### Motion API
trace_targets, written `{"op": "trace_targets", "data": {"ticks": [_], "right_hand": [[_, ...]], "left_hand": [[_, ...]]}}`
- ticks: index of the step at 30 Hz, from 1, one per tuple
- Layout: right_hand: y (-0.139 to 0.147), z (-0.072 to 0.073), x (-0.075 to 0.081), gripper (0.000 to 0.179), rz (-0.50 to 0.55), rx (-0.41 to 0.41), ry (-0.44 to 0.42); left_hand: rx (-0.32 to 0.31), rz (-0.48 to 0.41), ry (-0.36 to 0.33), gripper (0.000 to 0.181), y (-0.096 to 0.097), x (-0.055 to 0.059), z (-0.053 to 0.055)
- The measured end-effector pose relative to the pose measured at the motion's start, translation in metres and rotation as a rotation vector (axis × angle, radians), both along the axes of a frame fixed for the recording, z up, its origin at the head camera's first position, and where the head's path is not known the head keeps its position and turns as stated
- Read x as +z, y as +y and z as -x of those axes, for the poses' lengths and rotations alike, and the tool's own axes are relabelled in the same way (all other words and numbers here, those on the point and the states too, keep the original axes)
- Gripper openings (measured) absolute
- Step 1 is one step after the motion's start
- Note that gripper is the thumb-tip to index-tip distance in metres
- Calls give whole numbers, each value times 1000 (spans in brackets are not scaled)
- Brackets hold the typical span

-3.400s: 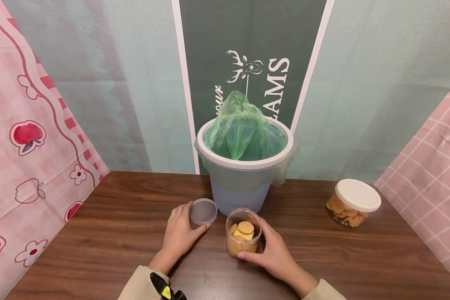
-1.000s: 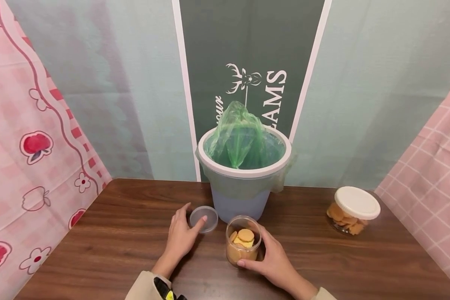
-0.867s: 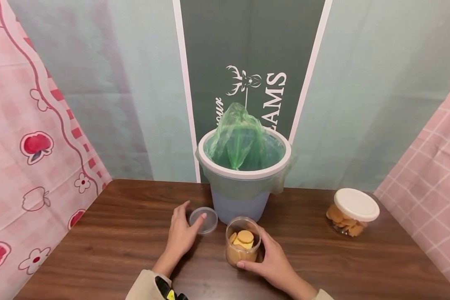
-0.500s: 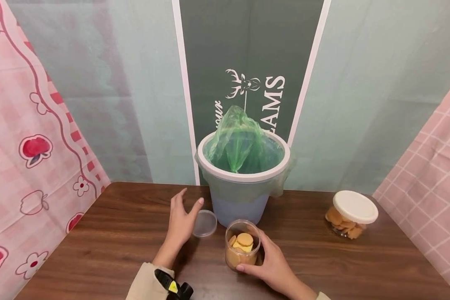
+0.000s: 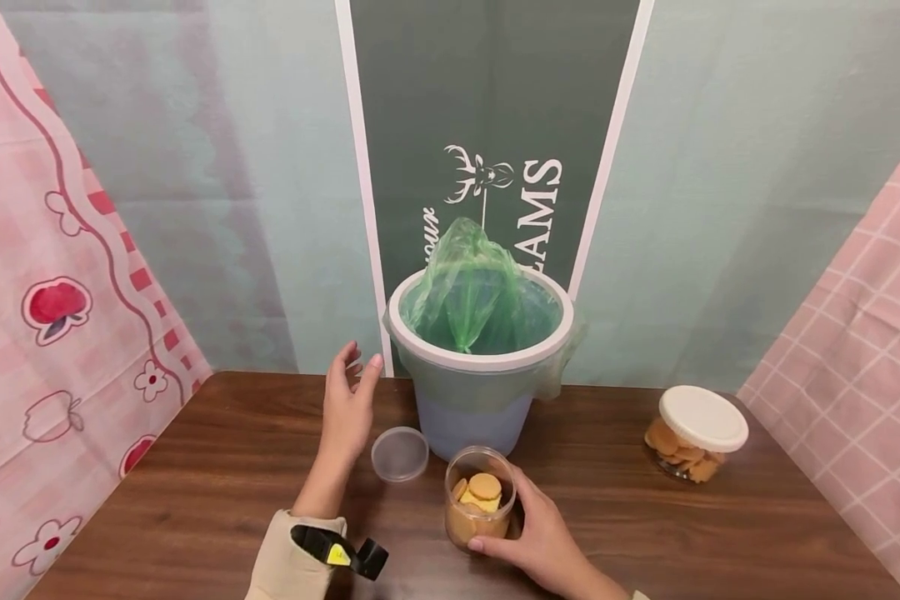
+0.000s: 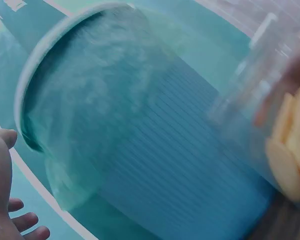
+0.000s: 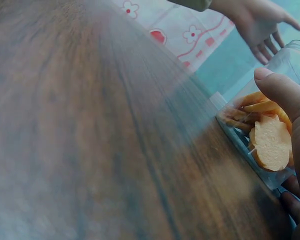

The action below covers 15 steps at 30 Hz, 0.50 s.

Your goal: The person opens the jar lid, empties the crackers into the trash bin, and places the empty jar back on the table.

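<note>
Nearest, the right hand grasps a clear jar, thumb curled across its near side and fingers round its right. The jar stands upright on the bench just left of that hand, long axis vertical and uncovered mouth facing up; round biscuits sit inside. A thin clear lid lies flat, left of the right hand and beyond it, with the jar between. Farther left, the left hand hangs above the bench, holding nothing, thumb and fingers well apart. Beyond the right hand and jar stands a bucket with a green bag; a white-lidded jar stands well to that hand's right.
</note>
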State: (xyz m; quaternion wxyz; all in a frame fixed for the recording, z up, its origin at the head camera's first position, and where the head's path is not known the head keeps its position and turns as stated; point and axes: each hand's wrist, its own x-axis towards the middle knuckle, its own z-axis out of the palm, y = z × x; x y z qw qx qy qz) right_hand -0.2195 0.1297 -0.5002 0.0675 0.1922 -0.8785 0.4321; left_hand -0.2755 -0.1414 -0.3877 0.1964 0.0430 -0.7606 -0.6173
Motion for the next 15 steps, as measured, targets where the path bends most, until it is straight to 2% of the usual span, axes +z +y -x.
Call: {"op": "trace_targets", "data": {"ticks": [3,8,11,15], "right_hand": [[1,0,-1,94,-5,8,-5],[1,-1,-2,94,9,22,-60],[0,0,-1,93,14,29,-57],[0,1,1,93,18,24,-33]], "left_hand": [[-13,-53,23,65,1,15,-1],[-33,-157,110,60,3,38,-2],[-62,-181,139,60,6,45,1],[-110,-154,133,63,15,48,6]]}}
